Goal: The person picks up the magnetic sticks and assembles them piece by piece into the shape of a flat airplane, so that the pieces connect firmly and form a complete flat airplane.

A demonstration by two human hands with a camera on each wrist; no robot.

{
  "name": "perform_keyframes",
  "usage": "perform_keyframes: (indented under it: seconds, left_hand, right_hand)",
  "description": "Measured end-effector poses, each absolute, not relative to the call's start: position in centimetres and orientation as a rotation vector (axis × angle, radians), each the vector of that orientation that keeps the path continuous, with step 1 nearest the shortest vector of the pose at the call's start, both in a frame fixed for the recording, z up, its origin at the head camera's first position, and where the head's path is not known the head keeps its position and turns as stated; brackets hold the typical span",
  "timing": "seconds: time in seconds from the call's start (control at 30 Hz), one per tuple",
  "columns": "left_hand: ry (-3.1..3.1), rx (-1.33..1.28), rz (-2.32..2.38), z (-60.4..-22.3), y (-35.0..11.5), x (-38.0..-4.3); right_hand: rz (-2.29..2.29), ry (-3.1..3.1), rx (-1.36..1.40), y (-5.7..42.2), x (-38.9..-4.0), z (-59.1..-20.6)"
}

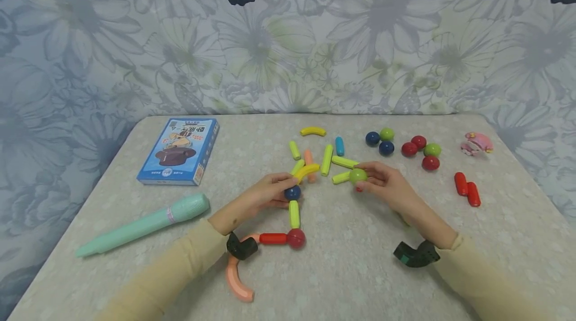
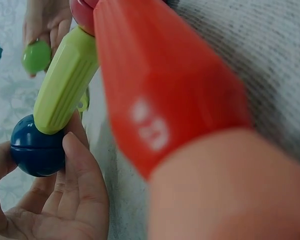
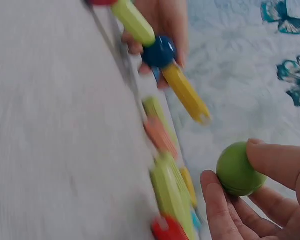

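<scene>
My left hand (image 1: 267, 192) pinches a dark blue ball (image 2: 37, 146) between thumb and fingers. Joined to that ball are a curved yellow rod (image 3: 186, 92) and a straight lime rod (image 1: 294, 214). A red ball (image 1: 296, 238) links the lime rod to a red rod (image 1: 273, 238), beyond which come curved peach rods (image 1: 238, 281), partly hidden by the left wrist camera. In my right hand (image 1: 386, 185) a green ball (image 3: 240, 169) is held by the fingertips, apart from the joined pieces.
Loose lime rods (image 1: 327, 160), a yellow curved rod (image 1: 313, 131) and a blue rod (image 1: 339, 146) lie beyond the hands. Several balls (image 1: 409, 149), red rods (image 1: 461, 183) and a pink figure (image 1: 477, 144) lie right. A blue box (image 1: 177, 151) and a mint-green umbrella-like object (image 1: 144, 226) lie left.
</scene>
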State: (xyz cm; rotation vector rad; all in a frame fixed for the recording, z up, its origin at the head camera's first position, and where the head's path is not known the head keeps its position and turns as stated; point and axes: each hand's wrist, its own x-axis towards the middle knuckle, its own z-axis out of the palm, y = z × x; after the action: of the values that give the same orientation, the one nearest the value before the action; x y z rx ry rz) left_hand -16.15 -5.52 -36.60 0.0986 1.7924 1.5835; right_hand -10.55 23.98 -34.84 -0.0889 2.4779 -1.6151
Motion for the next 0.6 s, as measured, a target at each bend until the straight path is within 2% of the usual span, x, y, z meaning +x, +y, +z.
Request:
perform_keyframes:
  seconds: [0.23,0.6]
  left_hand:
    - [1.826,0.1,1.566,-36.8,-5.4,-16.2]
    - [1.855,0.097,1.537,-36.7,-5.2,-16.4]
  right_hand:
    - [-1.73,2.352,-0.151,20.1,-12.2,-36.0]
    - [-1.844,2.196,-0.139,19.1,-12.1,-36.4]
